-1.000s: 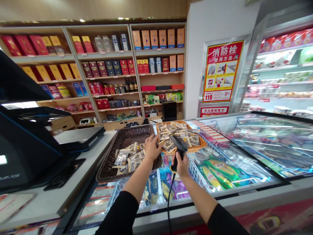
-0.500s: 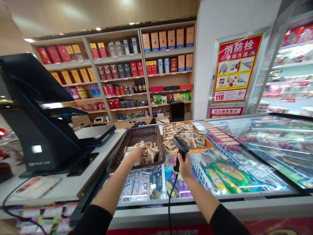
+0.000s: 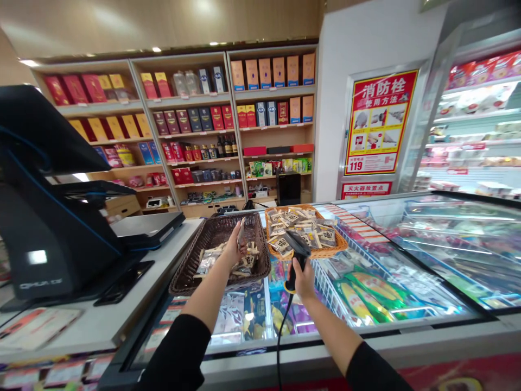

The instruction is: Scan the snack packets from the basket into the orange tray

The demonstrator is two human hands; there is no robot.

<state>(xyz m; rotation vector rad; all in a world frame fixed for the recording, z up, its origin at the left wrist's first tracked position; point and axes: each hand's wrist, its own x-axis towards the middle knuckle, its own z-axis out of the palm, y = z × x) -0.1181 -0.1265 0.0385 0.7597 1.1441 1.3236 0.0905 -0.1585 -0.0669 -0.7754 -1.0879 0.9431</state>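
My left hand [image 3: 233, 248] is closed on a small snack packet [image 3: 241, 232], held on edge above a dark brown wicker basket [image 3: 188, 267]. More packets [image 3: 249, 262] of the same sort lie in that basket beneath the hand. My right hand [image 3: 303, 276] grips the handle of a black barcode scanner [image 3: 299, 247], its head pointing up and to the left. From the handle a black cable [image 3: 280, 336] hangs down. Just beyond the scanner, an orange wicker basket [image 3: 337, 243] holds many similar packets [image 3: 295, 218].
Both baskets stand on the glass top of a chest freezer [image 3: 423, 255] with bagged goods inside. To the left, a counter [image 3: 95, 326] carries a black checkout machine [image 3: 52, 233] with a weighing plate [image 3: 148, 227]. Shelves of boxes [image 3: 262, 73] line the back wall.
My left hand has risen from among the packets in the brown basket and now holds one packet up. The scanner stays in my right hand. The view has shifted slightly to the right.
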